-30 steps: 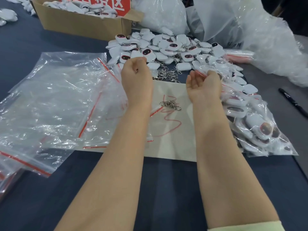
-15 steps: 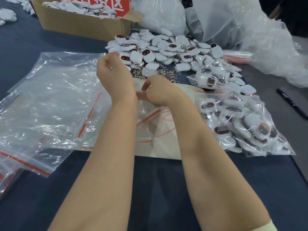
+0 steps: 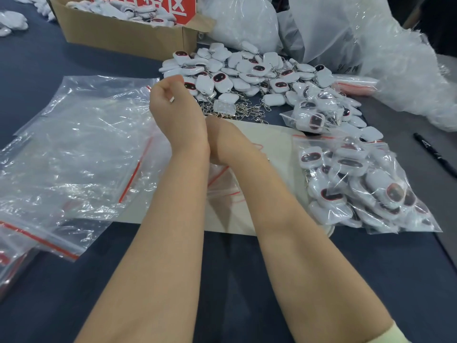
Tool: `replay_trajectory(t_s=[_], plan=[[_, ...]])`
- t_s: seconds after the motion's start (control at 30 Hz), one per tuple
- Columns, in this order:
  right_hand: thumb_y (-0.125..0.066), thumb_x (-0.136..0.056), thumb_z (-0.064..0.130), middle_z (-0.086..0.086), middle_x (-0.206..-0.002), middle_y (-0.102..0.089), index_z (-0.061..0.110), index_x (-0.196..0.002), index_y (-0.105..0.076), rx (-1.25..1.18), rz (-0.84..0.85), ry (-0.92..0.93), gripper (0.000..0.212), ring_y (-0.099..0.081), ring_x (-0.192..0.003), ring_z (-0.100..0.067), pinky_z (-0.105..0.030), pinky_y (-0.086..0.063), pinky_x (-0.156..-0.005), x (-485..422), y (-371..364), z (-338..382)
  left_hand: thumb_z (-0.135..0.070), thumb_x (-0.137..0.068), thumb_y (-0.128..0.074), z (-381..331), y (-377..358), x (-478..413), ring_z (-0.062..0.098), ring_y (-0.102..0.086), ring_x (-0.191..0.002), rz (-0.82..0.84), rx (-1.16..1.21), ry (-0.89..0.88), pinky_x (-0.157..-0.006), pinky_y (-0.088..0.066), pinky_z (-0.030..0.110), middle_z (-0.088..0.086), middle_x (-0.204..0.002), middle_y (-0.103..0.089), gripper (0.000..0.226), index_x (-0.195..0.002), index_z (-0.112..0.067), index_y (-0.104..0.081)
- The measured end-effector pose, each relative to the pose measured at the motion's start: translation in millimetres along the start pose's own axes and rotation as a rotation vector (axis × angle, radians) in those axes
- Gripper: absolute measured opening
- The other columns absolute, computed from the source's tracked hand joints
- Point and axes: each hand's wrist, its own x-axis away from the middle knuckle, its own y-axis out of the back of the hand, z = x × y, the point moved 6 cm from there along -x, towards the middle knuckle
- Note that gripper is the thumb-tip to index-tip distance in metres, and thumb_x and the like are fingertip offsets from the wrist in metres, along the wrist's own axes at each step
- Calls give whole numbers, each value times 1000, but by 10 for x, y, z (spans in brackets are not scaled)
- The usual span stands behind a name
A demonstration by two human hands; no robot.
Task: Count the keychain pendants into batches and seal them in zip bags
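Left hand (image 3: 175, 115) has its fingers (image 3: 168, 84) curled tight, maybe pinching something tiny. Right hand (image 3: 230, 142) fingers are hidden behind that wrist, can't tell. Pendant pile (image 3: 247, 78) sits just past them.

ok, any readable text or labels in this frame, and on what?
"格区": white on the red sign in the cardboard box; tops and anything before it are cut off.
Black pen: white print, too small to read.
White plastic bag: dark handwriting, blurred.
Paper sheet: red scribble, mostly hidden, unreadable.
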Motion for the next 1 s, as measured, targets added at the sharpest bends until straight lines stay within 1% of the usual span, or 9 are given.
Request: replay_trajectory(t_s=[0.13, 0.23, 0.33, 0.5, 0.67, 0.73, 0.8, 0.87, 1.0], plan=[[-49, -89, 3, -14, -112, -64, 3, -112, -64, 90, 72, 61, 27, -59, -104, -33, -29, -37, -74, -9, 41, 50, -9, -91, -45, -12, -25, 11, 22, -61, -102, 20, -24, -30, -90, -48, 40, 4, -97, -64, 17, -82, -14, -58], [-51, -89, 8, 3, -77, -51, 18, -79, -58, -73, -41, 115, 16, -43, -81, -26, -20, -33, -59, 57, 117, -8, -9, -91, -45, -2, -33, 20, 20, -62, -98, 35, -43, -39, -83, -47, 35, 3, -95, -64, 18, -80, -17, -57], [-55, -93, 16, -6, -91, -63, 10, -96, -60, -364, -238, 82, 9, -57, -86, -27, -28, -45, -74, 71, 282, -186, -9, -91, -45, -18, -71, 17, 20, -62, -96, 101, -132, -108, -87, -48, 35, 4, -96, -65, 18, -80, -20, -54], [-57, -95, 14, 0, -76, -53, 13, -85, -52, -1029, -428, -187, 10, -57, -43, -6, -19, -49, -44, 144, 460, -755, -18, -92, -55, 98, -371, 234, 6, -54, -89, 533, -550, -262, -85, -42, 18, -8, -96, -60, 12, -102, -16, -61], [-49, -98, 11, -13, -107, -68, 2, -117, -59, -1461, -363, -323, 24, -66, -98, -25, -30, -54, -77, 227, 421, -961, -41, -78, -72, 249, -515, 489, 10, -51, -116, 958, -678, -220, -100, -40, 27, -5, -129, -55, 58, -129, -21, -52], [-44, -99, 9, -14, -81, -72, -3, -94, -64, -1644, -310, -282, 23, -72, -74, -20, -25, -57, -61, 205, 405, -962, -37, -78, -75, 244, -535, 536, 11, -51, -116, 1045, -734, -254, -96, -41, 24, -3, -134, -50, 68, -137, -19, -45], [-43, -96, 0, -9, -57, -63, -2, -73, -61, -2011, -271, -240, 30, -63, -45, -16, -21, -49, -40, 227, 373, -914, -25, -86, -66, 153, -559, 549, 16, -51, -114, 1003, -858, -432, -91, -41, 23, 3, -134, -48, 56, -137, -16, -45], [-47, -96, 4, -8, -63, -62, 1, -81, -58, -2153, -262, -235, 19, -60, -49, -14, -18, -50, -42, 181, 317, -903, -12, -93, -50, -47, -544, 530, 21, -49, -118, 807, -936, -609, -95, -38, 28, 7, -132, -48, 42, -135, -14, -49], [-52, -98, 23, -6, -75, -69, 8, -87, -59, -1796, -265, -289, 21, -61, -55, -14, -20, -53, -49, 105, 283, -841, -3, -90, -40, -475, -370, 462, 29, -42, -122, 382, -1051, -737, -100, -36, 39, 4, -143, -38, 45, -131, -17, -53]])
